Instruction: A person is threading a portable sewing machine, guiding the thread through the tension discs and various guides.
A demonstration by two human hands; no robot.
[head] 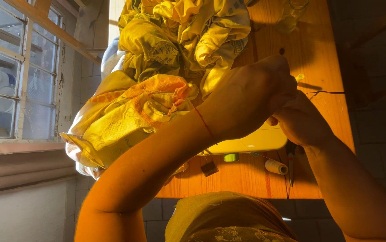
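My left hand (pixel 251 96), with a red string around its wrist, reaches across a white sewing machine (pixel 255 141) on a wooden table (pixel 318 49). Its fingers are pinched together. A thin dark thread (pixel 329 92) runs off to the right from the fingertips. My right hand (pixel 302 123) sits just behind and under the left one, touching it. Its fingers are hidden by the left hand. A heap of yellow and orange patterned cloth (pixel 166 58) lies to the left of both hands, partly over the table's edge.
A pale thread spool (pixel 276 166), dark scissors (pixel 290 168), a small green piece (pixel 231 157) and a small dark block (pixel 209 168) lie near the table's front edge. A glass jar (pixel 291 13) stands at the far end. A barred window (pixel 18 71) is at left.
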